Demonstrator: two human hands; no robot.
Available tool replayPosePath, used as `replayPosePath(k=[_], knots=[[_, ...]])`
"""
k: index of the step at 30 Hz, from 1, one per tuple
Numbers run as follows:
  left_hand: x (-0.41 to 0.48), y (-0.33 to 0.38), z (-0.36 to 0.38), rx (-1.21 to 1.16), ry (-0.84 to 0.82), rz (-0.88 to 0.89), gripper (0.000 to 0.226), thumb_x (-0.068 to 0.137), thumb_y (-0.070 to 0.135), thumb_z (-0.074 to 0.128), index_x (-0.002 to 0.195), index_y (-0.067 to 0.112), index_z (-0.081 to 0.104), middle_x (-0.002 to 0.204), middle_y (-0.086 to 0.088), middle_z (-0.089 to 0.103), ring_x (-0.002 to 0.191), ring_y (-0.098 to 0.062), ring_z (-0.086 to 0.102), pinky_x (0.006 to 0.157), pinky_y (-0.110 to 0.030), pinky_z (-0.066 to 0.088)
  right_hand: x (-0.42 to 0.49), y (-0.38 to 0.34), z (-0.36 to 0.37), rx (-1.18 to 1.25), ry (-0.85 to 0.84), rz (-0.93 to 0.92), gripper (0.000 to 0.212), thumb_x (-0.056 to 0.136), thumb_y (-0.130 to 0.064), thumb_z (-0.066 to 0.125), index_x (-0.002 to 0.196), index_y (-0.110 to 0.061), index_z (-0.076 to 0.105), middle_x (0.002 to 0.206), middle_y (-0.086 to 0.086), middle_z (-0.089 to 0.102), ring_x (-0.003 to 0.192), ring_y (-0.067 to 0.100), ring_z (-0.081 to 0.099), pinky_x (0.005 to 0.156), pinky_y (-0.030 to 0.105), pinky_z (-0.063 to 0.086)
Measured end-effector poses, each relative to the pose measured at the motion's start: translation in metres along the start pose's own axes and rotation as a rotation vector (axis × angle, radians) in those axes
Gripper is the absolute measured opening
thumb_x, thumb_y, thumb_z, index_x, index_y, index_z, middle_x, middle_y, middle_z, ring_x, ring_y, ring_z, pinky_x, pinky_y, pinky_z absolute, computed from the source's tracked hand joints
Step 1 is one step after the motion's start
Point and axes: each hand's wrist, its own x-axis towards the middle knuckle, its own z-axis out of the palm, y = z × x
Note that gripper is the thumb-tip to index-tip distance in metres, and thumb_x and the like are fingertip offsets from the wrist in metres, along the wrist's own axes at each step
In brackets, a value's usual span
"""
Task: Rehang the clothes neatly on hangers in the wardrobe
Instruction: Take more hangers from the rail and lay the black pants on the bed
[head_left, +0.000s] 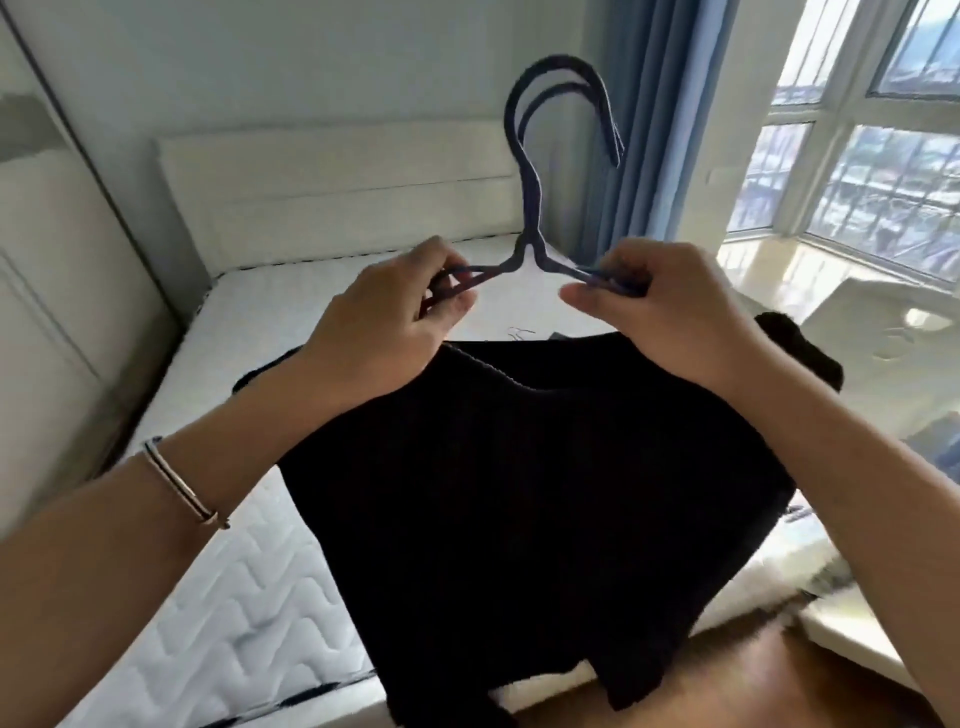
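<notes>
Pinching hanger (532, 208) by both shoulder arms, left hand (384, 332) on one, right hand (670, 322) on other, above black garment (519, 493) lying on bed (234, 571) edge; probably kept level for feeding into neckline.

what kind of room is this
Most likely a bedroom: a bare quilted mattress with a white padded headboard fills the view, and a blue curtain hangs beside a large window. The black garment and dark hanger held above the mattress fit that.
</notes>
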Motion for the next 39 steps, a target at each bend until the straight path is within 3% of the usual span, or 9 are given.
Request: replayPosePath(k=[4,8,14,18,23,28,30,35,39], knots=[[0.007,-0.028,-0.026,0.087,0.114,-0.015,0.022,0.089,0.032,0.051,0.104,0.019,0.057,0.075,0.018,0.049,0.078,-0.015,0.049,0.076,-0.033,0.043,0.042,-0.022,0.016,0.047,-0.023,-0.113,0.018,0.075,-0.039,0.070,0.067,-0.029,0.058,0.060,-0.007,0.052,0.055,0.010,0.044,0.052,0.023,0.034],[0.015,-0.053,-0.053,0.162,0.183,-0.028,0.031,0.085,0.040,0.043,0.100,0.017,0.058,0.075,0.003,0.058,0.073,-0.025,0.053,0.075,-0.040,0.048,0.069,-0.046,0.036,-0.061,0.009,-0.244,0.018,0.083,-0.042,0.061,0.090,-0.026,0.064,0.068,-0.007,0.058,0.067,0.015,0.053,0.066,0.028,0.043],[0.030,-0.098,-0.086,0.194,0.251,-0.051,0.018,0.092,0.030,0.048,0.095,0.018,0.060,0.071,0.008,0.058,0.079,-0.023,0.058,0.080,-0.046,0.050,0.111,-0.074,0.079,-0.097,0.073,-0.342,0.023,0.086,-0.044,0.056,0.093,-0.024,0.064,0.062,-0.008,0.052,0.061,0.015,0.049,0.060,0.029,0.039],[0.047,-0.129,-0.100,0.268,0.305,-0.072,0.020,0.093,0.030,0.046,0.100,0.017,0.060,0.081,0.004,0.061,0.084,-0.022,0.057,0.083,-0.044,0.049,0.139,-0.086,0.109,-0.080,0.099,-0.382,0.024,0.088,-0.043,0.054,0.097,-0.023,0.064,0.060,-0.008,0.049,0.056,0.011,0.043,0.056,0.027,0.032],[0.075,-0.173,-0.103,0.401,0.333,-0.096,0.025,0.096,0.031,0.040,0.104,0.014,0.055,0.085,0.002,0.052,0.079,-0.020,0.047,0.070,-0.032,0.035,0.180,-0.088,0.144,-0.092,0.113,-0.427,0.027,0.091,-0.039,0.051,0.105,-0.019,0.063,0.077,-0.006,0.057,0.070,0.014,0.049,0.063,0.024,0.032],[0.089,-0.226,-0.080,0.385,0.279,-0.204,0.025,0.097,0.029,0.039,0.103,0.010,0.055,0.083,0.001,0.050,0.078,-0.022,0.048,0.068,-0.032,0.035,0.219,-0.061,0.195,-0.118,-0.069,-0.509,0.025,0.095,-0.023,0.046,0.116,-0.015,0.057,0.100,0.003,0.064,0.090,0.024,0.057,0.074,0.036,0.047],[0.092,-0.253,-0.066,0.322,0.266,-0.247,0.025,0.096,0.026,0.042,0.104,0.008,0.058,0.083,0.000,0.053,0.079,-0.023,0.051,0.069,-0.032,0.039,0.232,-0.039,0.219,-0.211,-0.152,-0.514,0.027,0.096,-0.021,0.043,0.119,-0.016,0.054,0.107,0.003,0.063,0.098,0.025,0.056,0.076,0.036,0.046],[0.112,-0.318,-0.026,0.273,0.139,-0.335,0.022,0.095,0.024,0.045,0.098,0.009,0.061,0.069,0.013,0.046,0.074,-0.019,0.052,0.065,-0.027,0.037,0.270,0.022,0.282,-0.379,-0.392,-0.298,0.026,0.098,-0.034,0.032,0.106,-0.018,0.051,0.103,0.000,0.063,0.081,0.022,0.054,0.069,0.033,0.039],[0.126,-0.366,-0.001,0.284,0.060,-0.403,0.025,0.095,0.027,0.044,0.102,0.010,0.061,0.076,0.009,0.051,0.072,-0.014,0.050,0.061,-0.024,0.031,0.293,0.050,0.328,-0.481,-0.523,-0.260,0.034,0.098,-0.045,0.024,0.098,-0.019,0.046,0.100,-0.001,0.063,0.080,0.022,0.054,0.067,0.032,0.035]])
